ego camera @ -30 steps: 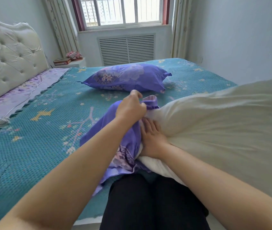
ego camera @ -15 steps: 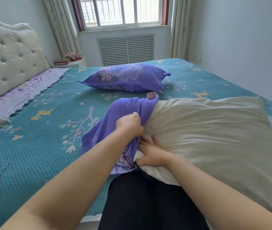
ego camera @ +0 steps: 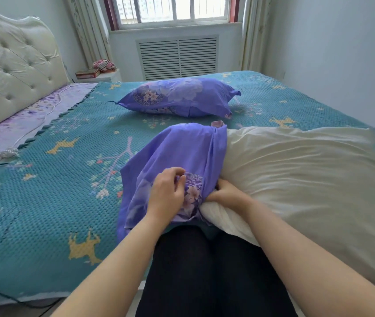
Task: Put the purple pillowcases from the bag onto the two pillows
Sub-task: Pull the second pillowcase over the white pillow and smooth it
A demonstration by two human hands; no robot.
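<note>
**Feeding the second pillow into its case**

The left hand (ego camera: 167,193) pinches the bunched purple pillowcase (ego camera: 177,154); the right hand (ego camera: 226,194) grips the white pillow (ego camera: 296,179) corner at its mouth. Best to seat both corners first, then draw the fabric along evenly. The dressed pillow (ego camera: 177,98) lies beyond.

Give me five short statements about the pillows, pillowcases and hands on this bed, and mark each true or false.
1. The far pillow is already in a purple pillowcase. True.
2. The near pillow is fully covered. False: only its left end is inside the pillowcase.
3. The left hand grips the purple fabric. True.
4. The right hand rests on the headboard. False: it is at the pillowcase opening, on the pillow.
5. The bedspread is red. False: it is teal.
</note>
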